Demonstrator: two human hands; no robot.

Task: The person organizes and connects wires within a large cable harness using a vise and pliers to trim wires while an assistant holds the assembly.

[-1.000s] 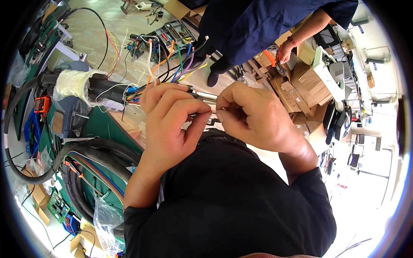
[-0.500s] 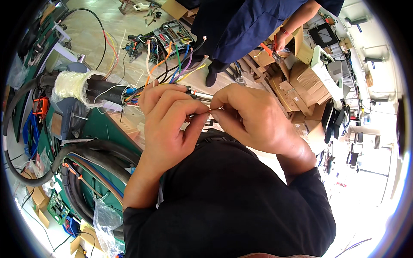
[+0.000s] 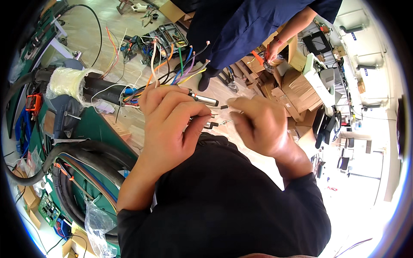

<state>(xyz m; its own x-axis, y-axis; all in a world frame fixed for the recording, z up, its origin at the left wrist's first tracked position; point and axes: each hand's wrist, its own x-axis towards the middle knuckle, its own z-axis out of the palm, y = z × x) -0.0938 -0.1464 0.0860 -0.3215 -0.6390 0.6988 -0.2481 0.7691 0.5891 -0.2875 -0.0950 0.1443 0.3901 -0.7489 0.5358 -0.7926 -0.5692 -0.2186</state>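
My left hand (image 3: 172,124) is closed around the end of a bundle of thin coloured wires (image 3: 129,99), thumb and forefinger pinched together. Past its fingers stick out a silver-and-black cylindrical terminal (image 3: 206,100) and a second dark one (image 3: 211,125). Thin tips show between and beyond them, too small to make out. My right hand (image 3: 262,124) hovers just right of these ends, its thumb and forefinger apart with nothing visible between them. The wires come out of a thick black cable (image 3: 103,91) wrapped in pale film (image 3: 69,85). Several loose wire ends (image 3: 185,64) fan out above my left hand.
Coiled black cable (image 3: 90,159) lies on the green table (image 3: 99,131) at left. A co-worker in dark blue (image 3: 241,30) stands ahead, one hand (image 3: 272,49) near orange-handled pliers (image 3: 258,58). Cardboard boxes (image 3: 297,86) are piled at right; a toolbox (image 3: 170,38) sits on the floor.
My right hand has drawn away to the right from my left fingertips, and its pinch has opened. My left hand keeps its hold, with the terminal ends now more exposed.
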